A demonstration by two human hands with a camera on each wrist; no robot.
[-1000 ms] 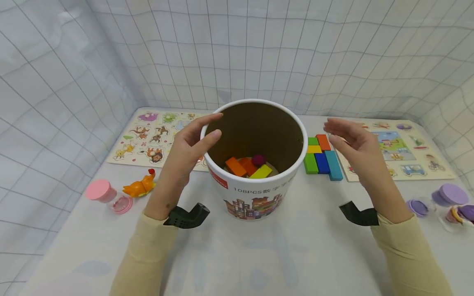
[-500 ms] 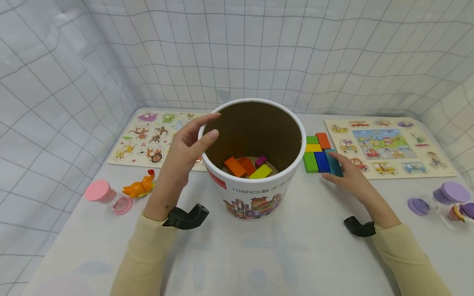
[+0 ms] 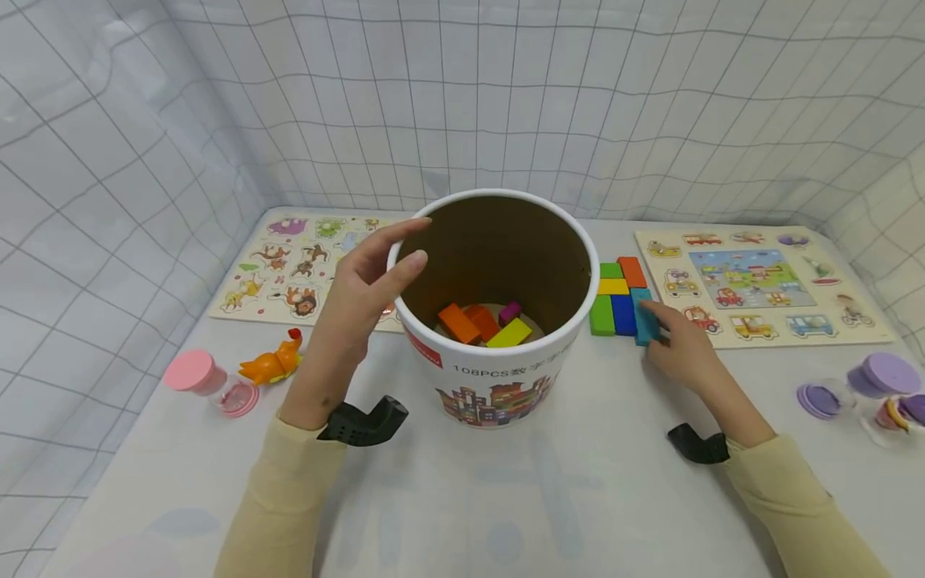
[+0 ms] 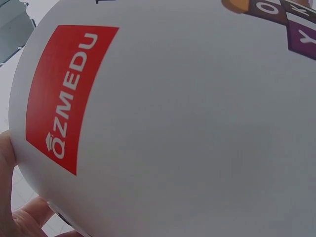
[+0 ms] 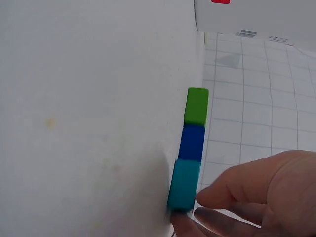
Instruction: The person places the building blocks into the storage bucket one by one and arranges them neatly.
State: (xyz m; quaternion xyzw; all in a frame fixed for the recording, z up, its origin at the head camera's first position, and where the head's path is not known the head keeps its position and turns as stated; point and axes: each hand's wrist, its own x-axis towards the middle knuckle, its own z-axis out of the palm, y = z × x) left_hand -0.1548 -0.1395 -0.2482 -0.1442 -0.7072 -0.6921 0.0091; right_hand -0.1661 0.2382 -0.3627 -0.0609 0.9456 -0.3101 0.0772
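Note:
In the head view, a large white bucket [image 3: 499,377] stands mid-table with several coloured blocks inside. My left hand [image 3: 361,289] holds its left rim, with thumb and index finger over the edge. The bucket's red label [image 4: 71,98] fills part of the left wrist view. My right hand [image 3: 682,345] pinches a teal block [image 3: 645,317] at the right end of a small group of flat-lying blocks. In the right wrist view, fingers touch the teal block beside a blue block [image 5: 192,142] and a green block [image 5: 196,106]. A yellow block [image 3: 613,286] and orange block [image 3: 632,272] lie behind.
Behind the blocks lies a vehicle puzzle board [image 3: 759,285]; an animal puzzle board [image 3: 289,265] is at the left. A pink-lidded toy [image 3: 195,372] and orange figure [image 3: 272,365] sit at left, a purple-lidded container [image 3: 885,375] at right. A gridded white curtain [image 3: 506,96] closes the back.
My right hand has come down from above the table onto the teal block and closed its fingers on it. The left hand stays at the bucket rim.

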